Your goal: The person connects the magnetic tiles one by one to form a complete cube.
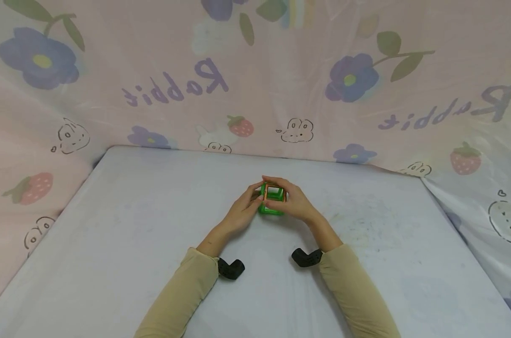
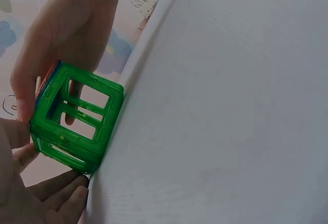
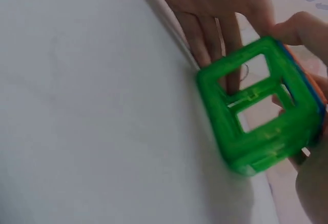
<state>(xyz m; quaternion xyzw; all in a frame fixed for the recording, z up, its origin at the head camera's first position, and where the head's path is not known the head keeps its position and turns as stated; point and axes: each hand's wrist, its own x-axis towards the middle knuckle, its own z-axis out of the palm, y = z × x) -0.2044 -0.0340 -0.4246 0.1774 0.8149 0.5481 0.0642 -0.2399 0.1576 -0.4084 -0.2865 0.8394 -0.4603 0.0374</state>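
Note:
A small hollow cube of green magnetic tiles point(image 1: 272, 212) stands on the white table, with an orange-edged square tile point(image 3: 309, 75) and a blue one layered on its top. My right hand point(image 1: 298, 203) grips the cube from the right, thumb on the near side and fingers over the far side. From the left, my left hand point(image 1: 240, 212) holds it, its thumb at the upper edge and its fingers along the side wall. In the left wrist view, the left fingertips point(image 2: 77, 183) touch the lower corner of the cube point(image 2: 77, 141). The hands partly cover the cube.
The white-covered table point(image 1: 154, 202) spreads around the hands. A patterned curtain point(image 1: 263, 89) rises along its back and sides. Black curved pieces point(image 1: 232, 269) sit at both wrists, by the beige sleeves point(image 1: 181, 291).

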